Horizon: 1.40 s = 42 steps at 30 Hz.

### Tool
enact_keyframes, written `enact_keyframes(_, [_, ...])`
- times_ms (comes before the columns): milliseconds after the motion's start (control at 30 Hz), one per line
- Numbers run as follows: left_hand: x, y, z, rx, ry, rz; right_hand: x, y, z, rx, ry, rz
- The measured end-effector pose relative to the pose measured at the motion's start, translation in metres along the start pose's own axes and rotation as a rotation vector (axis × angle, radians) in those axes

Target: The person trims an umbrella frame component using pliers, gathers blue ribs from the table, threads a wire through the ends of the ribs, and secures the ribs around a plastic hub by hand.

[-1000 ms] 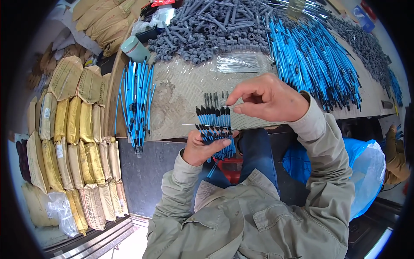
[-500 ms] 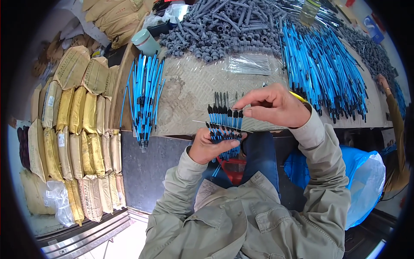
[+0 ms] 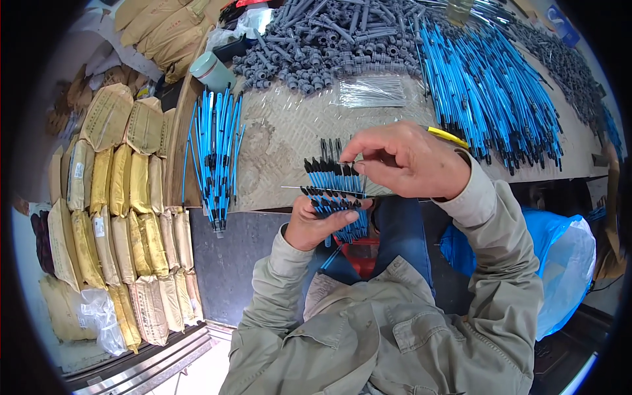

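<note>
Blue sticks [image 3: 320,180] by the table [image 3: 270,164] edge
The left hand [image 3: 311,222] curls around them; the right hand [image 3: 411,161], thumb and forefinger nearly together, meets the black tips [image 3: 316,164]; whether it pinches any is unclear.

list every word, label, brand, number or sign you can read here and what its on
No text is legible.
Tan paper packages, left: printed lines, too small to read.
White label on a package below them: too small to read.
Blue object, upper right: pale marking, too blurred to read.
</note>
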State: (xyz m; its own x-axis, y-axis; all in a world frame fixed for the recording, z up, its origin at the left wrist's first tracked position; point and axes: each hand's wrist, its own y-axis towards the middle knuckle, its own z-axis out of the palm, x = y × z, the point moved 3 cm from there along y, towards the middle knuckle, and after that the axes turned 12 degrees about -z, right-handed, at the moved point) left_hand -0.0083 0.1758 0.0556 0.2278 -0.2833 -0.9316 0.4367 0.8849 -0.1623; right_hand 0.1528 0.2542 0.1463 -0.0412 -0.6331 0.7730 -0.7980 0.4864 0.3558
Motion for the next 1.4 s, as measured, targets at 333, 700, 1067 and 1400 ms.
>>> enact_keyframes(333, [0.0,-0.003,0.0,-0.003,-0.036,-0.011,-0.001,-0.003,0.005,-0.141,-0.033,-0.159])
enact_keyframes(700, [-0.004,-0.002,0.001,-0.017,0.003,0.003,0.003,-0.003,0.015,-0.194,-0.118,-0.15])
enact_keyframes(1067, [-0.003,-0.002,0.002,-0.034,-0.015,-0.001,0.012,0.003,0.008,-0.111,-0.163,-0.117])
enact_keyframes(1400, [0.002,-0.001,0.005,-0.023,-0.092,-0.017,0.0,-0.006,0.015,-0.217,0.007,0.045])
